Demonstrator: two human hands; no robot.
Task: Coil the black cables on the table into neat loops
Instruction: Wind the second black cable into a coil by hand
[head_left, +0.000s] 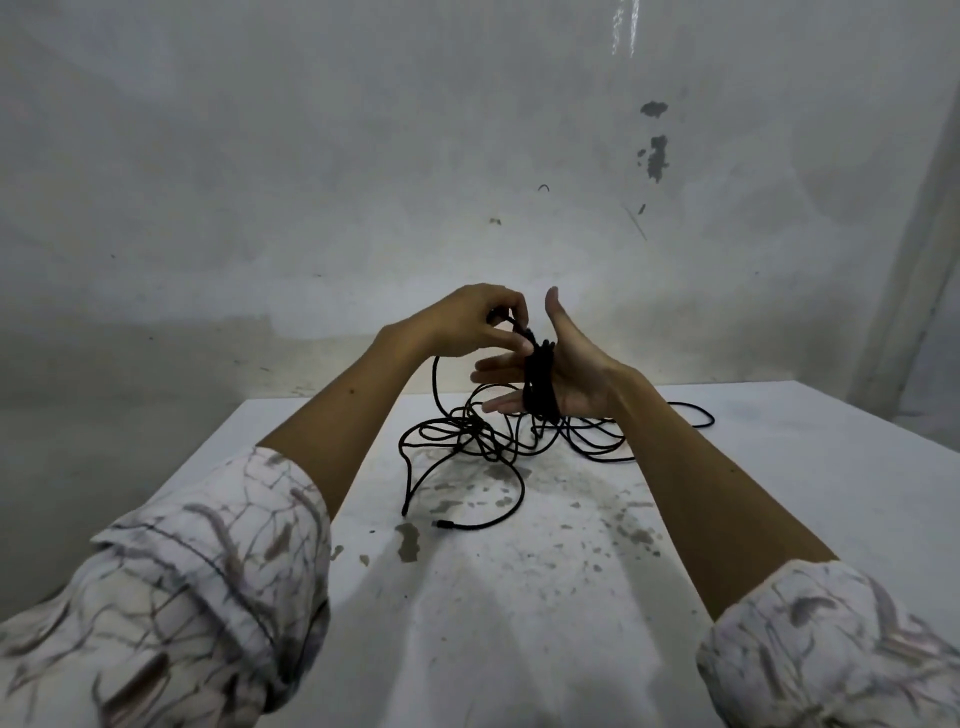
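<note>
Nearest you, your 2 patterned sleeves (171, 597) are pushed up at the bottom corners, forearms bare above the white, stained table (519, 597). A free cable end with its plug (442, 525) lies on the tabletop between your arms. Beyond it the black cables (467, 431) sprawl in a loose tangle, 1 strand running out to the right. Above the tangle, your right hand (566, 379) is held flat, fingers straight, thumb up, with a coil (540, 384) wound around its palm. Your left hand (467, 322) pinches a strand just beside that coil. Behind stands a scuffed grey wall (363, 156).
</note>
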